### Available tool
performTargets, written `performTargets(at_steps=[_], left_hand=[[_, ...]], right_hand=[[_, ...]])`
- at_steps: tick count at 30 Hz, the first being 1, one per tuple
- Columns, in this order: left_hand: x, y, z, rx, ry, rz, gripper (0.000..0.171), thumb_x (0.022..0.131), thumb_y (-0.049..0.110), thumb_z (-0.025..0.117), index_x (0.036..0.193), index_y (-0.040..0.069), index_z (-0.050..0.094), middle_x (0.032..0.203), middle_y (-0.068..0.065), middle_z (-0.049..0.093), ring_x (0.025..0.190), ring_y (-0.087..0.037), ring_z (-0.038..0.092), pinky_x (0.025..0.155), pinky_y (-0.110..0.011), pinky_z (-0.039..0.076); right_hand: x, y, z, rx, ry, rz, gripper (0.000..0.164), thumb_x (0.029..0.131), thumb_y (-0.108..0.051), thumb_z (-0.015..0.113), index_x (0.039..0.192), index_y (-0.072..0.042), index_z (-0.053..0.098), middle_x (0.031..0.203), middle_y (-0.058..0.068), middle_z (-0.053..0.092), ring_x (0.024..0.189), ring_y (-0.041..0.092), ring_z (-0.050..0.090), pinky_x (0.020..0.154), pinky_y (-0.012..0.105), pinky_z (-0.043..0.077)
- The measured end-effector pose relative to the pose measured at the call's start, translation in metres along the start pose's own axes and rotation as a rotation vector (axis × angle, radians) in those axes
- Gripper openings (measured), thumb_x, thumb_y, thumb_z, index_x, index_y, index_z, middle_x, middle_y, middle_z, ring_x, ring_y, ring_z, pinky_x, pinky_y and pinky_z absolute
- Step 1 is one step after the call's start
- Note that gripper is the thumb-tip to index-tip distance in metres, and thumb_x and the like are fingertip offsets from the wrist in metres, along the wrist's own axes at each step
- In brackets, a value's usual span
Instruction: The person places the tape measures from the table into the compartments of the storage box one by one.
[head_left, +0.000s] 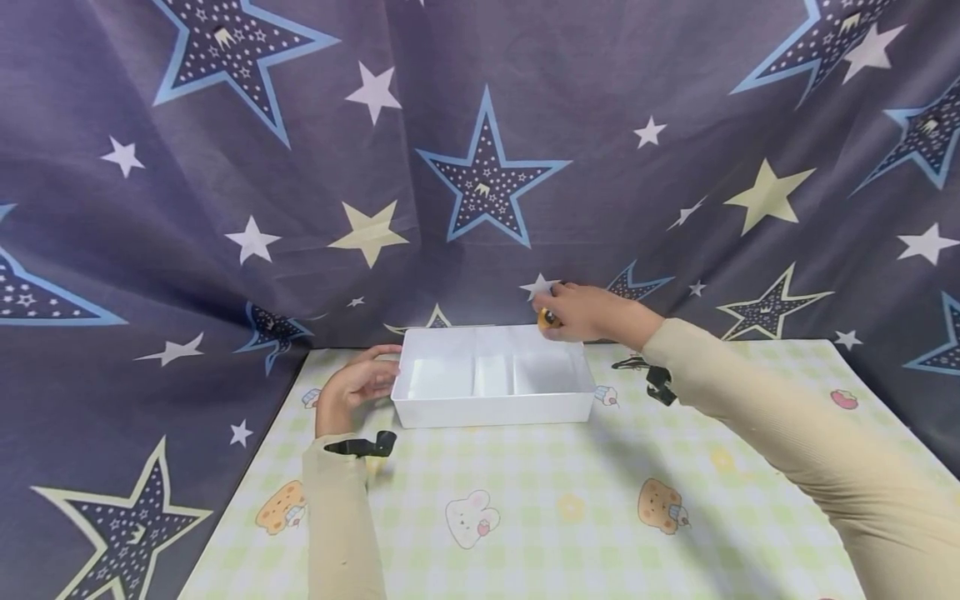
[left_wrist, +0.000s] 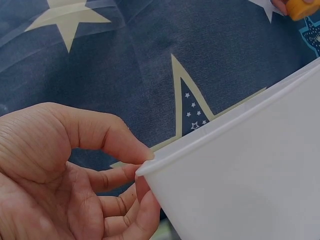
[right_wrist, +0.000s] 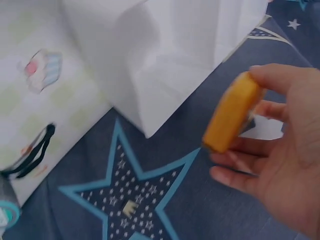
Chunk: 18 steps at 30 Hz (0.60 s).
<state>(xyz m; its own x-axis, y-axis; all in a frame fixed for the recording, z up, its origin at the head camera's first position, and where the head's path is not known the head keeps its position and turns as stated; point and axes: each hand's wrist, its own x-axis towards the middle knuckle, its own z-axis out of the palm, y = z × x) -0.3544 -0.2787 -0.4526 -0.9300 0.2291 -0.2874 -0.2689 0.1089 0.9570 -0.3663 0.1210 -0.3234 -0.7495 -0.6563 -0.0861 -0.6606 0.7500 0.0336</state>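
Observation:
A white box [head_left: 493, 410] with inner dividers stands toward the back of the table. At its left back corner, my left hand [head_left: 363, 382] pinches the rim between thumb and fingers; the left wrist view shows this hand [left_wrist: 75, 170] close up on the box [left_wrist: 240, 175]. My right hand [head_left: 581, 312] is raised over the box's right back corner. Between its thumb and fingers it holds a small yellow-orange object [right_wrist: 232, 112], a thick rounded slab. A dark round spot shows on this object [head_left: 549, 319] in the head view.
A dark curtain [head_left: 487, 283] with printed stars hangs right behind the box. The table wears a green checked cloth [head_left: 525, 467] with cartoon prints. A thin black loop [right_wrist: 37, 152] lies to the right of the box.

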Motion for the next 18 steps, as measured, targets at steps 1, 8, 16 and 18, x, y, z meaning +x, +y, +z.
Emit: performTargets(at_steps=[1,8,16,18], left_hand=[[0.000,0.000,0.000,0.000,0.002,0.000,0.065,0.099,0.006,0.056,0.157,0.007,0.028,0.098,0.007,0.067,0.090,-0.008,0.067,0.083,-0.028,0.053],[-0.003,0.000,0.000,0.039,0.004,0.022,0.067,0.096,0.005,0.058,0.157,0.006,0.031,0.110,0.003,0.069,0.093,-0.010,0.068,0.089,-0.029,0.053],[-0.002,0.001,0.001,0.018,0.008,-0.001,0.062,0.098,0.004,0.054,0.156,0.008,0.031,0.107,0.002,0.067,0.095,-0.010,0.066,0.085,-0.028,0.052],[-0.002,0.001,0.001,0.005,0.014,-0.008,0.061,0.098,0.004,0.054,0.155,0.009,0.031,0.105,0.002,0.066,0.094,-0.010,0.066,0.084,-0.027,0.052]], right_hand=[[0.002,-0.001,-0.001,0.029,-0.033,0.014,0.039,0.102,-0.035,0.057,0.135,-0.015,0.054,0.116,0.015,0.061,0.093,0.026,0.056,0.080,0.044,0.048],[0.014,-0.008,-0.007,0.198,-0.223,0.063,0.022,0.099,-0.025,0.063,0.114,-0.011,0.056,0.093,0.003,0.063,0.076,0.016,0.048,0.073,0.033,0.039],[0.027,-0.012,-0.005,0.196,-0.231,0.059,0.027,0.088,-0.020,0.073,0.111,-0.009,0.063,0.108,0.007,0.063,0.092,0.018,0.055,0.082,0.031,0.047],[0.030,-0.013,-0.004,0.207,-0.254,0.083,0.030,0.087,-0.020,0.074,0.114,-0.010,0.064,0.113,0.008,0.063,0.093,0.019,0.057,0.083,0.032,0.050]])
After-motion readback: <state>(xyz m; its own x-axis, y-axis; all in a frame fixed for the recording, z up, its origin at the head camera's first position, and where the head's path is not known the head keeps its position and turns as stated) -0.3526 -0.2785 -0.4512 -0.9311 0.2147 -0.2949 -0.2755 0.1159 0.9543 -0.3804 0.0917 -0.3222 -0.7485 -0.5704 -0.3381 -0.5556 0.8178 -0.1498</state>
